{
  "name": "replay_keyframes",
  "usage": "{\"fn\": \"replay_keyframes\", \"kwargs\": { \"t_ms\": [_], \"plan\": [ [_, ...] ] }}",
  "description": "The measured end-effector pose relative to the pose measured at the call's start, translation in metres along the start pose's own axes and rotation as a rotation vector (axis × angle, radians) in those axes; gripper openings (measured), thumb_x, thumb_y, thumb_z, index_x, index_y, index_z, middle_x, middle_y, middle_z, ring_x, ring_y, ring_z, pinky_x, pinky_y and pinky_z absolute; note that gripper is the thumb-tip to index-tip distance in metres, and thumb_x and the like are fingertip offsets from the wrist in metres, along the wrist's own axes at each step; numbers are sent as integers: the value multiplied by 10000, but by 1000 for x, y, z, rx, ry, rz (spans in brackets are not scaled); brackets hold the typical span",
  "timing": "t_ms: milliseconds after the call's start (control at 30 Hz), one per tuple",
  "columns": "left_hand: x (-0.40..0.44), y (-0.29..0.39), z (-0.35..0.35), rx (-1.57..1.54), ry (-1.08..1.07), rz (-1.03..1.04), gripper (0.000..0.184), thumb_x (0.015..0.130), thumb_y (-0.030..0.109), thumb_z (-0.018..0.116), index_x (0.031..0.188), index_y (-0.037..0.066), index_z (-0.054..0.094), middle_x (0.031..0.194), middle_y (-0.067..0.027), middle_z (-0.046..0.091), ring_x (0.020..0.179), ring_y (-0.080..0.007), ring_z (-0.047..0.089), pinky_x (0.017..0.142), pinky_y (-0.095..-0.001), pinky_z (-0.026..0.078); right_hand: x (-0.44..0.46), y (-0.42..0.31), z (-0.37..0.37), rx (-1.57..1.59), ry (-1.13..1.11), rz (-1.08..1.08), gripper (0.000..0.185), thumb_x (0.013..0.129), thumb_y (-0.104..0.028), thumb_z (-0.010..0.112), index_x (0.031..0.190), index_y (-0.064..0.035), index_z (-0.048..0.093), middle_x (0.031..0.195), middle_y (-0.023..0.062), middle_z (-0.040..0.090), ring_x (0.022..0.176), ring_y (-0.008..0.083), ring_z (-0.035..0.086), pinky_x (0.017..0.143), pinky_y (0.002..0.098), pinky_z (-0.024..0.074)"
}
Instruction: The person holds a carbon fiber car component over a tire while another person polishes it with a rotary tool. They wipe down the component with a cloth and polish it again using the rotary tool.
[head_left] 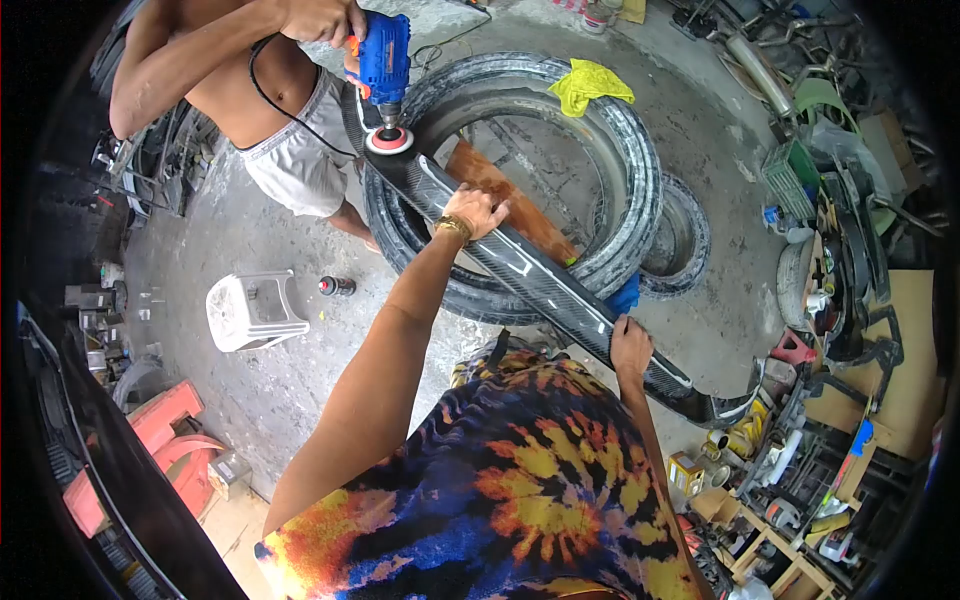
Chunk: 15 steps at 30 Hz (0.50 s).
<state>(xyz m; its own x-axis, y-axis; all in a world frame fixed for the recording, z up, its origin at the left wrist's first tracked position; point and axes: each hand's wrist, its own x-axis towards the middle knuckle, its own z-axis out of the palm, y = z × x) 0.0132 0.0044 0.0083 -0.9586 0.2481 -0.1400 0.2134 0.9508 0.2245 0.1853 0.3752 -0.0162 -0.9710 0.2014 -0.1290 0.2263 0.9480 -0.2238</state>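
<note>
A long glossy black carbon-fibre-look panel lies across a large tyre. My left hand, with a gold-coloured band at the wrist, rests on the panel's upper part, fingers spread. Farther down, my right hand is wrapped round the panel's edge. At the panel's top end, a co-worker's hands hold a blue power tool, and its round red-and-white pad is at the panel's surface. A brown board sits beneath the panel, over the tyre's opening.
A yellow cloth hangs on the tyre's top rim. A smaller tyre lies right of it. A white stool and a dark bottle stand at left. Piled parts and a green crate line the right side.
</note>
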Motion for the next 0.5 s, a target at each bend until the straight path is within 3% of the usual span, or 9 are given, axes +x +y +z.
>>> {"fn": "replay_keyframes", "kwargs": {
  "t_ms": [500],
  "plan": [
    [-1, 2, -6, 12, -27, -7, 593, 991, 501, 358, 975, 65, 760, 939, -201, 728, 972, -320, 686, 1022, -411, 408, 1, 2, 3, 4, 8, -5, 451, 992, -357, 415, 892, -15, 692, 926, 224, 709, 886, 408, 664, 888, 522, 462]
  ]
}}
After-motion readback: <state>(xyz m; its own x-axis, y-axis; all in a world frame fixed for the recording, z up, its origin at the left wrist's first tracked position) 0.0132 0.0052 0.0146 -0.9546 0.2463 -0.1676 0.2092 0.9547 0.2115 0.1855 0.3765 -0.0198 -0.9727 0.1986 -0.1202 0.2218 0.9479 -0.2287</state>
